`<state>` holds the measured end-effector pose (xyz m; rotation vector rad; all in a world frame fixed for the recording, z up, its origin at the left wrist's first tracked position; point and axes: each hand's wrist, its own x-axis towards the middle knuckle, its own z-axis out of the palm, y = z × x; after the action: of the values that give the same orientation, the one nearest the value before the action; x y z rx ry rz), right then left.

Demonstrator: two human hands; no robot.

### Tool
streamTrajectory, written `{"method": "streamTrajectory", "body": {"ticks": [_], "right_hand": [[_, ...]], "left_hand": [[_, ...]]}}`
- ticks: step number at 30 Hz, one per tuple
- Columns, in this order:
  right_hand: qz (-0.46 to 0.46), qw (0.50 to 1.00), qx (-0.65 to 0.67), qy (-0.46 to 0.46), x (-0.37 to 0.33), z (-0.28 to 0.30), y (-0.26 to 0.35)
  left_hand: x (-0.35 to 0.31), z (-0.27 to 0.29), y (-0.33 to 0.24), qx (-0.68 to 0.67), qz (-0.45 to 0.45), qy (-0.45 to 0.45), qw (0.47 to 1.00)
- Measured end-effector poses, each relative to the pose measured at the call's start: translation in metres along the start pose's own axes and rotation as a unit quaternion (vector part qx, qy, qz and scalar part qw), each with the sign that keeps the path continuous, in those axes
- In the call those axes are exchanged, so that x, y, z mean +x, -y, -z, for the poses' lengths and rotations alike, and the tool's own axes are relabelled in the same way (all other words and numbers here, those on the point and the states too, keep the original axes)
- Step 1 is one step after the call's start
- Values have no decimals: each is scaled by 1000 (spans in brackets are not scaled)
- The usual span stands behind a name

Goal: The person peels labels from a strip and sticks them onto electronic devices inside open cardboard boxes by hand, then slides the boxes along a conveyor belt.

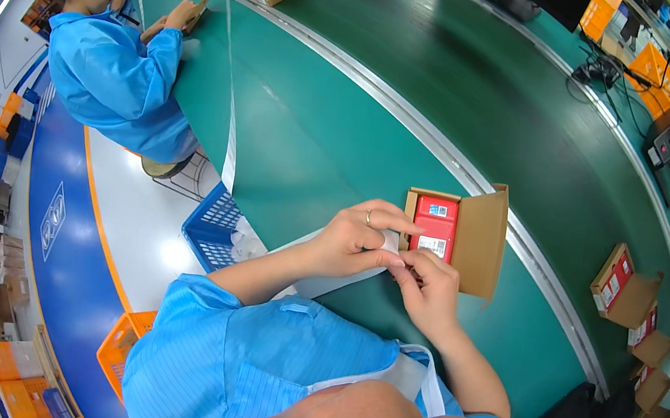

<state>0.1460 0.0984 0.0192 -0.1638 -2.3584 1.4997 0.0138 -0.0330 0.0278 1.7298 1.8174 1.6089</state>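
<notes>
In front of me an open brown cardboard box (479,246) stands on the green bench, its lid folded back to the right. Inside lies a red package (436,226) with white labels. My left hand (351,243), a ring on one finger, pinches a white paper strip (390,241) beside the box's near left corner. My right hand (427,291) is closed too, its thumb and fingertips meeting the left thumb at the strip's end. A longer white band (331,284) runs below my left wrist; whether it joins the pinched piece is hidden.
A blue basket (212,228) with white scraps stands off the bench's left edge. An orange crate (124,346) is near my left side. Several open boxes with red packages (613,282) line the right. A conveyor (428,74) runs beyond the metal rail. At far left a co-worker (114,75) handles a box.
</notes>
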Motion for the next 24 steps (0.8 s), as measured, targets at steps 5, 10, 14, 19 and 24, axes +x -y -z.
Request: {"method": "streamTrajectory", "body": {"ticks": [5, 10, 14, 19, 24], "right_hand": [[57, 995, -51, -58, 1, 5, -2], [64, 993, 63, -74, -1, 5, 11], [46, 993, 56, -96, -2, 8, 4], [-21, 986, 131, -104, -7, 7, 3], [-11, 985, 123, -124, -7, 5, -1]], "left_hand": [[1, -5, 9, -24, 1, -33, 999], [0, -3, -6, -25, 15, -1, 1000], [4, -10, 0, -54, 14, 12, 998], [-2, -12, -1, -48, 63, 12, 997], [-4, -14, 3, -45, 51, -14, 998]]}}
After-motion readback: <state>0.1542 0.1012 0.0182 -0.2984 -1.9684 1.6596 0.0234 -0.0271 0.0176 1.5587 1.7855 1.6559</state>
